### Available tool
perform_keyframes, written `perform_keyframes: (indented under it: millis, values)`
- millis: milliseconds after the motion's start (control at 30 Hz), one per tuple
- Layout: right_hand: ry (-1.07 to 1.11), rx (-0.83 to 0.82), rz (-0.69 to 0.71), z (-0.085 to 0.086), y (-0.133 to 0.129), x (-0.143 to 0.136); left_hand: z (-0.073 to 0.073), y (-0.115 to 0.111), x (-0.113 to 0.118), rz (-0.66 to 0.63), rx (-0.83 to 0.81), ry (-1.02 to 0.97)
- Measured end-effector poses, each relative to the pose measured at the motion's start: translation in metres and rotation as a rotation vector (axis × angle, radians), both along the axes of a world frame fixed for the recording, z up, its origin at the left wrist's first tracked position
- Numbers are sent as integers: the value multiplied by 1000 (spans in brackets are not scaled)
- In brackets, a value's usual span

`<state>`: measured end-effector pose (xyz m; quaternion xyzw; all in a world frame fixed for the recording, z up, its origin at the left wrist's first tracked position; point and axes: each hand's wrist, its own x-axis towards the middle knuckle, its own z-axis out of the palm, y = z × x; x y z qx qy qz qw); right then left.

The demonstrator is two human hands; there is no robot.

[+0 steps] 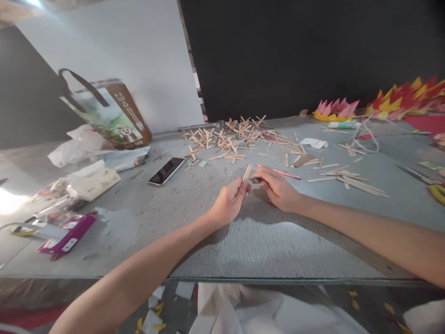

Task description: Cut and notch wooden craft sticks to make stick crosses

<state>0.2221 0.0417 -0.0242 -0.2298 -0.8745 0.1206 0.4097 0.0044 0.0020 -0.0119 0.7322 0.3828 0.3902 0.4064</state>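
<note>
My left hand [229, 202] is closed round a flat wooden craft stick [247, 172], whose pale end points up and away from me. Right beside it, my right hand [280, 190] pinches a small dark tool [256, 180] against or very near the stick; its exact kind is hidden by my fingers. A pink pencil [283, 174] lies on the table just behind my right hand. Loose craft sticks [351, 178] are scattered to the right, and a tangled pile of crossed sticks [232, 137] spreads behind both hands.
On the left are a phone [167, 171], a printed carrier bag [114, 116], plastic wrappings and a purple power strip [67, 235]. To the right stand folded paper flowers [335, 110], a glue tube [344, 125], scissors [417, 175] and a white cable [368, 134]. Dark panels rise behind.
</note>
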Motion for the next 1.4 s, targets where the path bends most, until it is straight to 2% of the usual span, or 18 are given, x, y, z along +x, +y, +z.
perform_keyframes:
  millis: [133, 300, 367, 433, 533, 633, 1033, 1400]
  values:
    - [1, -20, -74, 3, -3, -1, -1, 2, 1, 9, -36, -61]
    - [-21, -188, -198, 29, -22, -6, -2, 5, 0, 129, -15, -3]
    - [-25, -299, -183, 38, -32, -11, -2, 6, 0, 156, -8, 9]
    - [4, -476, -165, 44, -41, -16, -2, 6, 0, 160, 10, 30]
    - [66, -760, -101, 45, -49, -23, 1, 4, 1, 155, 54, 87]
    - [105, -933, -85, 45, -52, -28, 4, 2, 3, 156, 83, 119]
    - [101, -1007, -95, 53, -57, -31, 4, 0, 4, 157, 66, 159]
    - [206, -1123, -2, 52, -56, -31, 2, 2, 3, 148, 95, 159]
